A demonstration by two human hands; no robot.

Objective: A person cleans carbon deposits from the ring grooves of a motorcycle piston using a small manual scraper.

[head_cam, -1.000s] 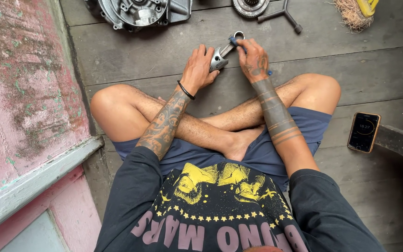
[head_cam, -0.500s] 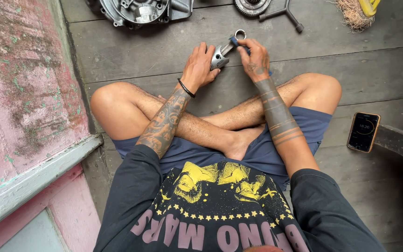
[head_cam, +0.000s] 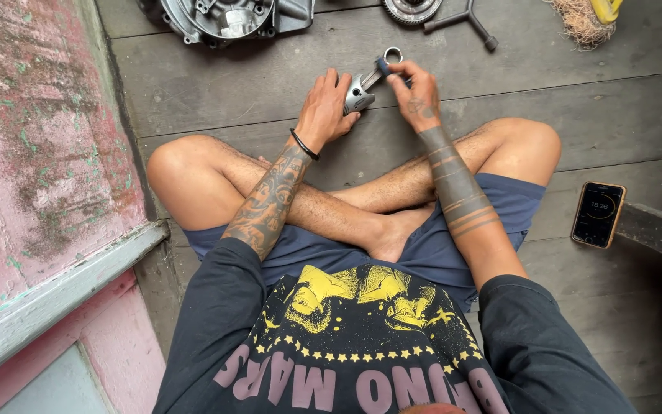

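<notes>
A person sits cross-legged on a grey wooden floor (head_cam: 270,84), and both hands meet just beyond the crossed shins around a small metal piston with its connecting rod (head_cam: 369,80). The left hand (head_cam: 325,111) is curled about the piston's silver crown, fingers wrapped over its far side and thumb below, so most of the crown is covered. The right hand (head_cam: 417,96) pinches the rod nearer its ring-shaped end, fingertips closed on it; the ring pokes out past the fingers on the far side. The piece lies tilted, crown to the near left, ring to the far right, between the two hands and held just above the boards. Whether it touches the floor cannot be told. At the far edge, an engine casing (head_cam: 227,17) is cut off by the frame, as are a round toothed part (head_cam: 411,9) and a tuft of straw-coloured fibre (head_cam: 580,21) with something yellow on it at the far right; a three-armed wrench (head_cam: 465,19) lies between them. To the right, beside the person's knee, a phone (head_cam: 598,215) in an orange case lies face up, its dark screen showing a round dial too small to read. A worn pink wall (head_cam: 32,153) runs down the left side.
</notes>
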